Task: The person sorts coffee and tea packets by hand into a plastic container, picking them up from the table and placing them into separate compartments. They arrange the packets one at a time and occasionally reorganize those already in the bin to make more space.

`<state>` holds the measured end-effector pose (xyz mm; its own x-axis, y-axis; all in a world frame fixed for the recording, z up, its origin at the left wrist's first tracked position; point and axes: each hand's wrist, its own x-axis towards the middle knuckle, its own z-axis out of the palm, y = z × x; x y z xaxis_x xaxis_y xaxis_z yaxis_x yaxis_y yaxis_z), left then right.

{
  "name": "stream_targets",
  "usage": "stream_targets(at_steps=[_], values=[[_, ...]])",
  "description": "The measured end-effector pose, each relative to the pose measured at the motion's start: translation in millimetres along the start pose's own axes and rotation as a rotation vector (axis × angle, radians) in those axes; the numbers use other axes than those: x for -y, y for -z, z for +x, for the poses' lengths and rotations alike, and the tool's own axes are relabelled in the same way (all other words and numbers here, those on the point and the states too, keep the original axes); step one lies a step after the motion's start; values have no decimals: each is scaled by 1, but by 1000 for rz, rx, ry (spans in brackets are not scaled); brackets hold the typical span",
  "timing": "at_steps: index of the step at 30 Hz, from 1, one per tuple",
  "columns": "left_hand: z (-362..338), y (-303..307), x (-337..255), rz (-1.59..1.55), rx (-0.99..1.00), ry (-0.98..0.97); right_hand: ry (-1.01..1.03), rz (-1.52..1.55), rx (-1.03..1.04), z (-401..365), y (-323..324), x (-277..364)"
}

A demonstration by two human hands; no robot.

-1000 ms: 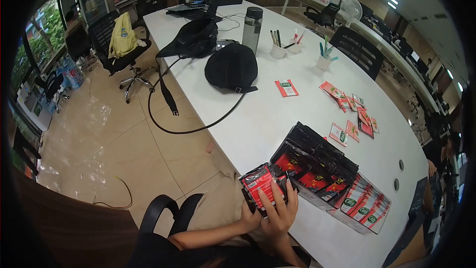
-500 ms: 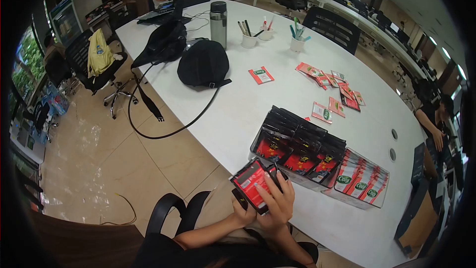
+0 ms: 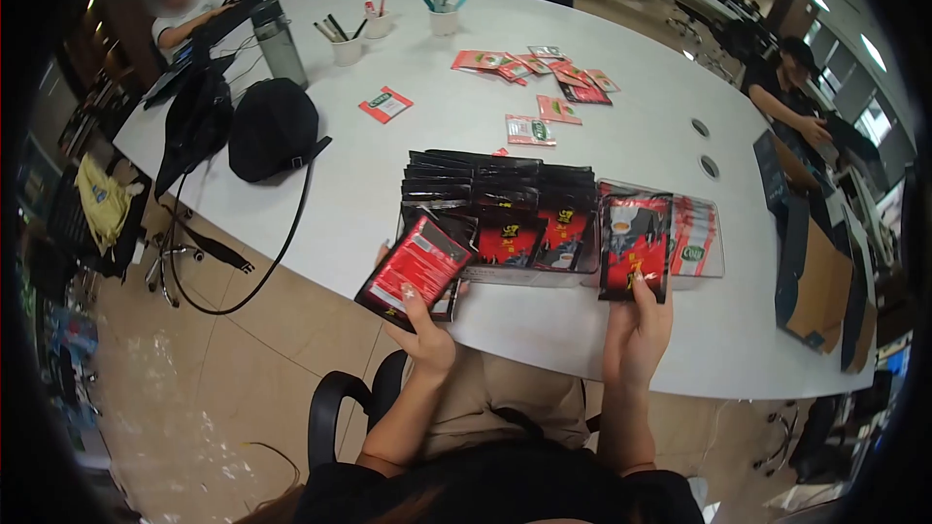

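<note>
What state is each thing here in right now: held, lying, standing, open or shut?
Left hand, fingers closed on a small stack of packets.
Right hand, holding a single packet upright.
Box, open, packed with rows of packets.
Bottle, upright, lid on.
Cap, lying on the table.
Loose sachets, scattered flat.

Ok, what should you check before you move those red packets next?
1. Left hand grips the red packets: ok.
2. Right hand holds the single packet upright: ok.
3. Packet box rests fully on the table: ok.
4. Free room in that box: cannot tell.
5. Loose sachets lie apart from both hands: ok.
</note>
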<state>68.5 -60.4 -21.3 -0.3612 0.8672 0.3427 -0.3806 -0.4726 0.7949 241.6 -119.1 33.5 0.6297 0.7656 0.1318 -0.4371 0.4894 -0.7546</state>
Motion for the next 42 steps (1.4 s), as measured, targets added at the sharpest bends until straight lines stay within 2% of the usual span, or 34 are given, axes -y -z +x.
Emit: stream_targets(at_steps=[5,9,12,14,16,18,20,22,24,27,30,34,36,38,40,41,42], values=[[0,6,5,-162,-32,-4,-27,-194,24,18,10,22],[1,7,3,-119,45,17,-13,-458,81,40,13,39],[1,6,4,-144,21,19,216,-988,331,64,13,69],[1,5,4,-136,25,13,452,-1114,520,83,-1,84],[0,5,4,-128,22,10,338,-1008,466,81,-27,87],[0,6,5,-113,31,12,363,-1081,538,86,-37,81],[0,7,4,-80,48,-3,402,-1340,690,90,-43,70],[0,7,5,-87,55,-8,570,-1520,903,89,-51,54],[0,8,5,-92,70,-2,351,-1659,1094,86,-64,52],[0,8,3,-86,83,-3,687,-1772,1238,89,-68,28],[0,8,2,-102,87,6,883,-1723,1073,93,-75,21],[-2,10,7,-142,95,33,427,-1780,1224,110,-66,0],[-3,10,3,-189,70,107,425,-1867,1219,109,-74,-1],[-3,11,7,-88,86,51,480,-1837,1230,114,-68,-5],[-3,13,6,-117,147,62,537,-1827,1231,111,-68,-4],[-4,13,7,-111,140,56,450,-1873,1215,106,-75,1],[-3,16,7,-82,181,37,482,-1864,1237,105,-78,3]])
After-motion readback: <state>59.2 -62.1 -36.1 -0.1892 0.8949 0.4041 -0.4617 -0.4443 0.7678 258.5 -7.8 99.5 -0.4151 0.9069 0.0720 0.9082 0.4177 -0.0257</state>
